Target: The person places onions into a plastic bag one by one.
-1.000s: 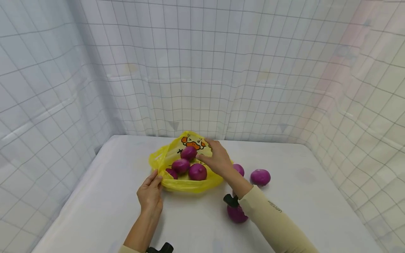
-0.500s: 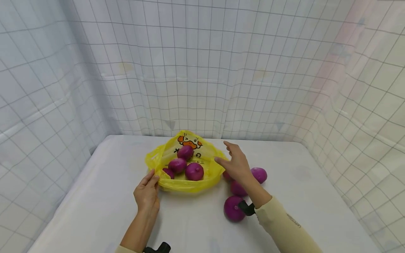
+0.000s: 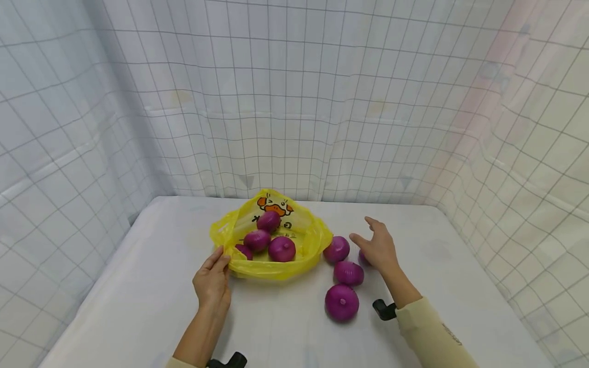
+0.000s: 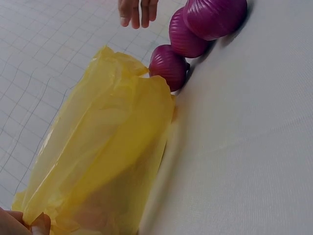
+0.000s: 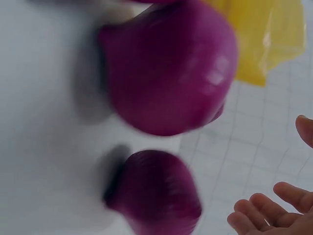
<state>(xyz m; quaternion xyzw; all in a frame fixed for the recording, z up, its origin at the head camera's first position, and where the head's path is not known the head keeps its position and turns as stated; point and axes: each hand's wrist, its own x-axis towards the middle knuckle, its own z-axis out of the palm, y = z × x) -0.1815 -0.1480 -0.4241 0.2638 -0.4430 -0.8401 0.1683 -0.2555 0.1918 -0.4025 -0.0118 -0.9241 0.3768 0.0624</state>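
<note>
A yellow plastic bag with a duck print lies with its mouth spread toward me, and several purple onions sit inside it. My left hand pinches the left edge of the bag's mouth between thumb and fingers, as the left wrist view also shows. Right of the bag, my right hand hovers with fingers spread and nothing held. It partly hides one onion behind it. Three more lie in a line nearby: a far onion, a middle onion and a near onion.
Everything rests on a white-covered table. White grid-patterned curtains hang behind it and along both sides. A dark wrist mount juts from the right wrist, another dark mount from the left.
My right hand has moved right, away from the bag's mouth and over toward the loose onions, uncovering three of them. The left hand keeps its pinch on the bag.
</note>
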